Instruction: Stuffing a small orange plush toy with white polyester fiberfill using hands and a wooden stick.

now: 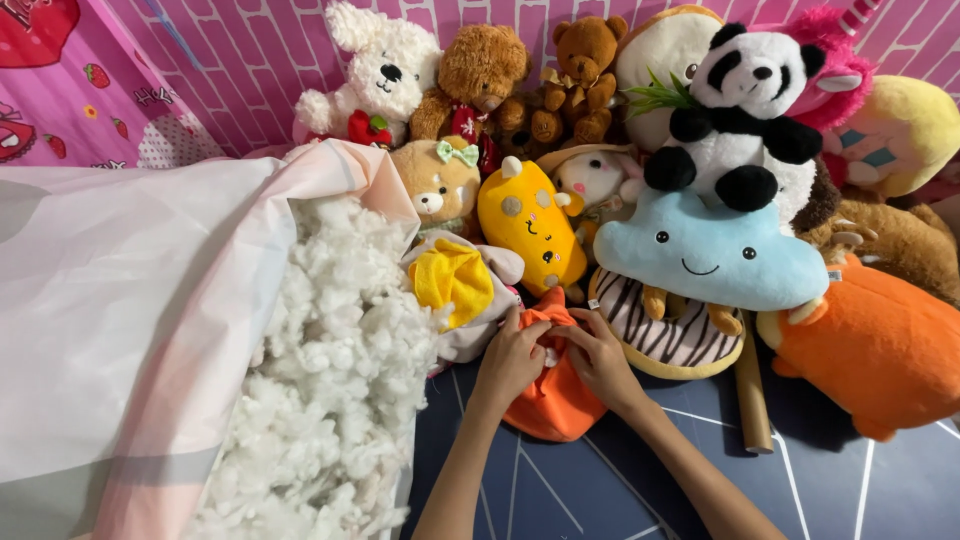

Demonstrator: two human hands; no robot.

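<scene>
An orange fabric toy skin (548,400) lies on the dark patterned mat, partly stuffed. My left hand (512,355) grips its upper left edge. My right hand (598,358) grips the upper right edge, and a bit of white filling shows between the two hands at the opening. To the left, a large pink and white bag (120,300) lies open with loose white stuffing (335,370) spilling out, close to my left forearm.
Plush toys crowd the back: a blue cloud (705,255), a yellow spotted toy (530,225), a panda (740,110), a white dog (385,65), brown bears (480,70), a striped doughnut cushion (670,340) and a big orange plush (875,345). A wooden stick (752,400) lies at right.
</scene>
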